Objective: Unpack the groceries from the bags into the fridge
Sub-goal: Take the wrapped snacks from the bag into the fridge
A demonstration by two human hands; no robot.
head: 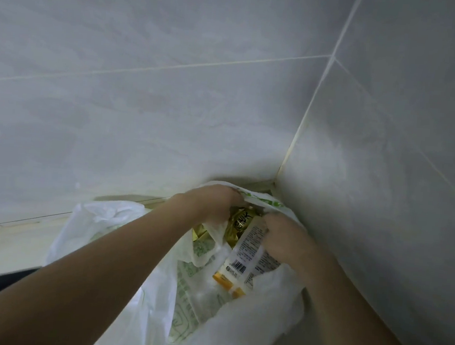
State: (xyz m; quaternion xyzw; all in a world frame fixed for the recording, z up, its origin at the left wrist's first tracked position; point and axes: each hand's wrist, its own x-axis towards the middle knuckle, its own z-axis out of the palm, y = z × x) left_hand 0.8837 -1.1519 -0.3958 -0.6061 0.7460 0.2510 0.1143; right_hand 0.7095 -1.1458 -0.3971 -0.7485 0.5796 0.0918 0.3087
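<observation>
Both hands work inside a white plastic bag [210,294] set in the worktop's far right corner, against the tiled wall [173,85]. The left hand [212,201] grips the bag's far rim, holding the mouth wide. The right hand [281,237] grasps a white carton [243,259] with a barcode and orange end, partly inside the bag. A gold foil packet [239,223] lies beside it, deeper in.

Risks: thin film may snag the carton's corner and tear; the lift may drag the foil packet out. The fridge is not in view.

White-and-orange carton [243,264] lies tilted inside open white plastic bag [235,319].
</observation>
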